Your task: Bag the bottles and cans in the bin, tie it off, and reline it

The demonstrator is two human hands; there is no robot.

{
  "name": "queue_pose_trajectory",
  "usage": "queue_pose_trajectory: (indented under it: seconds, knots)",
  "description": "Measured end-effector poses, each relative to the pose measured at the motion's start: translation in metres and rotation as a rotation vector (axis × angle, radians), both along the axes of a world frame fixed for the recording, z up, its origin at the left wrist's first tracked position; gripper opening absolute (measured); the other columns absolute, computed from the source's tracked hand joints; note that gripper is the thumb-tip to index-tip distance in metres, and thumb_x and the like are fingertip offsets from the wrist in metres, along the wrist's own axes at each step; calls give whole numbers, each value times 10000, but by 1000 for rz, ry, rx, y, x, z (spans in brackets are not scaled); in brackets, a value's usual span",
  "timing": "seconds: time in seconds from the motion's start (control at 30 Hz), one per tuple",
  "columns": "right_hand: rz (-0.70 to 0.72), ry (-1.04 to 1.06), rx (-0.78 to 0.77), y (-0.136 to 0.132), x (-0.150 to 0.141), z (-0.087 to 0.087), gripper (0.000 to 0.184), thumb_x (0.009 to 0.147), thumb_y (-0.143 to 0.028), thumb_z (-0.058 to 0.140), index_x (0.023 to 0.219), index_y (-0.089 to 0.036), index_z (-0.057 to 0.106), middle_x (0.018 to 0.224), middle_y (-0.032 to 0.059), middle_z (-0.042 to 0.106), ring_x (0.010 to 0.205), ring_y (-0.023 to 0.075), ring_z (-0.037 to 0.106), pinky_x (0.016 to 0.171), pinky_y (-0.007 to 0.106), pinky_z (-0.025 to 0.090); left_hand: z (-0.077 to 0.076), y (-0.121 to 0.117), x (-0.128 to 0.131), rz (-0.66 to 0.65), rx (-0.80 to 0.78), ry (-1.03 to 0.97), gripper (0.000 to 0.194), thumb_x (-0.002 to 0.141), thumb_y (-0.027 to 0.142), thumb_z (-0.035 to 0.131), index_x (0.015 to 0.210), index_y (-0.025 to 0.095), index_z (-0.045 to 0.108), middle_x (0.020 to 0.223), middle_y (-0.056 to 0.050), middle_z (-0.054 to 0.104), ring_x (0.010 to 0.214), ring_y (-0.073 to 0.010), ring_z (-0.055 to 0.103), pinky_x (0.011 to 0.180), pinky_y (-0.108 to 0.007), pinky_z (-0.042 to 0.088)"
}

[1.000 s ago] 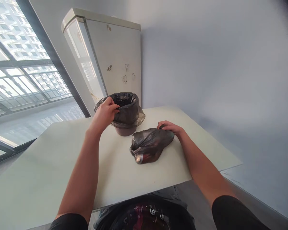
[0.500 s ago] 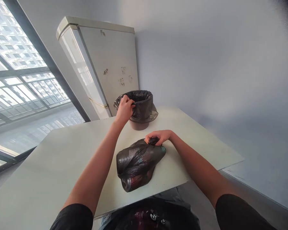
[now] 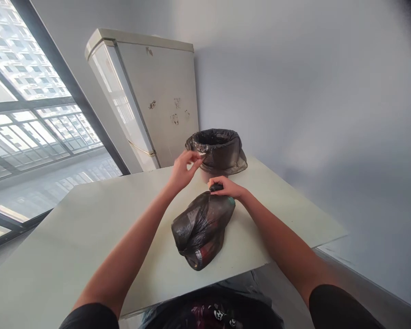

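A person works with 2 bare hands over a pale table (image 3: 102, 224), the right hand (image 3: 229, 188) closed around the gathered top of a filled black bag (image 3: 202, 230). Its fingers are curled tight on the bunched plastic, a hold that likely keeps the mouth shut and the contents from spilling. The bag lies on the tabletop near the front edge, so the table probably carries most of its weight; through the thin film show a can-like shape with a red side and a spot of green, though the full count inside cannot be told. The left hand (image 3: 184, 171) is at the near side of a bin (image 3: 209, 175), thumb and fingers bent with a narrow gap; whether they pinch the film is too blurred to tell. The bin stands upright just beyond the right hand, its black liner (image 3: 224, 157) folded out over the rim, apparently to hold the opening wide. A white refrigerator (image 3: 164, 77) with scuffed patches stands behind, beside a window (image 3: 27, 109).
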State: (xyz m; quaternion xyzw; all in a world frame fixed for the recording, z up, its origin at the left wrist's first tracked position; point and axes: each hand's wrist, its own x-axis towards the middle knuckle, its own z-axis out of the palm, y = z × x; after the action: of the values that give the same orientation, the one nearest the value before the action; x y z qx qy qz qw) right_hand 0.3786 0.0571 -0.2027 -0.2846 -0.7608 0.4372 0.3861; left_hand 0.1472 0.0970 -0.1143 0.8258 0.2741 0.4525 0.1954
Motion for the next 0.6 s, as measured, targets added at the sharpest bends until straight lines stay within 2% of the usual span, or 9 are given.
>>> queue_pose_trajectory:
  seconds: [0.03,0.1,0.2,0.3,0.37,0.43,0.5,0.6]
  knots:
    - [-63,34,-21,-2,-6,2,440,812,-530,867,805,-170,613,795,-18,532,778,150,490,750,286,393,-9,-12,-12,-51,-145,5,346,1042,489,573,1053,180,728,980,-91,721,921,-221,679,890,-372,548]
    - [-181,130,-69,-6,-20,4,426,788,-511,890,824,-180,625,795,-19,550,781,155,507,751,286,407,-27,-35,-35,-160,-413,29,470,1024,600,560,1097,174,745,1029,-115,759,931,-241,707,835,-366,564]
    - [-259,340,-147,-16,-44,6,377,806,-491,878,958,-209,678,905,16,672,868,198,602,820,318,481,-52,-58,-61,-263,-593,45,486,948,587,698,1219,189,761,1184,-127,770,1100,-286,707,922,-371,563]
    - [-165,513,-243,-27,-66,7,399,869,-514,816,1151,-254,708,1111,63,749,1029,253,681,947,390,533,-71,-65,-71,-275,-637,-29,453,853,508,825,1182,199,783,1145,-93,777,1077,-277,705,918,-347,551]
    - [-74,527,-275,-31,-76,7,421,917,-544,758,1225,-262,711,1198,85,756,1132,275,695,1045,429,523,-83,-64,-72,-242,-644,-119,390,804,500,863,1026,187,791,972,-58,770,919,-239,696,825,-325,539]
    - [-43,493,-259,-32,-81,5,441,953,-552,716,1286,-264,690,1269,99,746,1228,281,681,1122,449,490,-95,-62,-72,-182,-638,-236,396,775,540,872,898,181,757,839,-33,729,793,-206,650,749,-317,515]
    - [-104,470,-224,-27,-82,0,451,945,-542,736,1303,-281,650,1311,93,731,1272,271,665,1149,449,473,-107,-60,-75,-91,-617,-346,442,788,604,841,883,187,730,818,-29,707,766,-195,621,725,-317,502]
    - [-291,478,-182,-16,-82,-12,492,878,-548,812,1251,-302,604,1280,67,724,1225,251,660,1085,416,501,-117,-55,-85,39,-548,-440,502,833,693,765,930,204,700,827,-28,683,775,-188,606,724,-310,496]
